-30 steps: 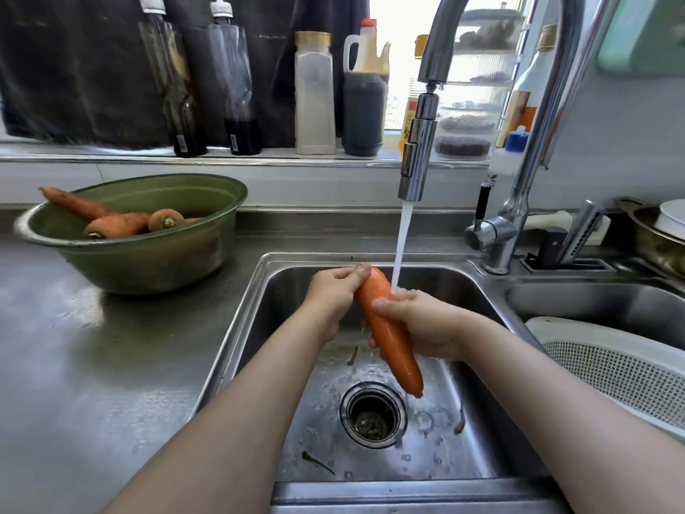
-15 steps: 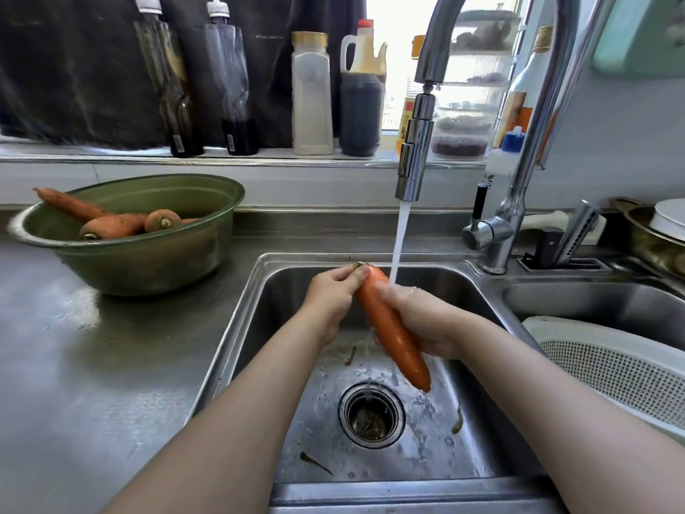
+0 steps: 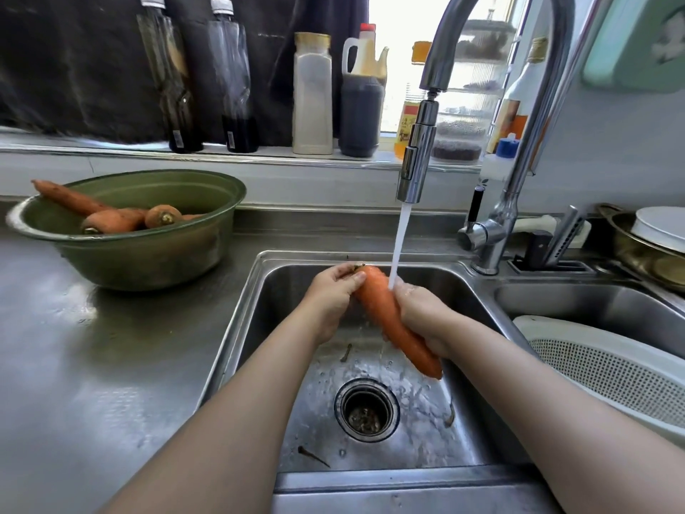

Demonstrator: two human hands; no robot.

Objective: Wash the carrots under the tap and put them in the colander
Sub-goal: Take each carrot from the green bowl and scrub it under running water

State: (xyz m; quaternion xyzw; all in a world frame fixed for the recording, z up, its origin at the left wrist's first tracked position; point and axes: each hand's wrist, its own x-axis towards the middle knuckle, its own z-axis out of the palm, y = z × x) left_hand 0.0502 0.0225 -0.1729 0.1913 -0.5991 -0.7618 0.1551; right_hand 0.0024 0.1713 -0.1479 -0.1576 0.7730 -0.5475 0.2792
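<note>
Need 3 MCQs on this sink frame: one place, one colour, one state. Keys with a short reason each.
1. Where is the colander?
A) on the windowsill
B) in the right-hand basin
C) on the left counter

2. What colour is the bowl that holds the other carrots?
A) green
B) white
C) red

3. The tap is:
A) off
B) only dripping
C) running in a steady stream

Key:
1 B: its white mesh wall lies inside that basin.
2 A: the bowl's wall is olive green.
3 C: a stream falls onto the carrot, which the left hand and right hand both grip.
</note>
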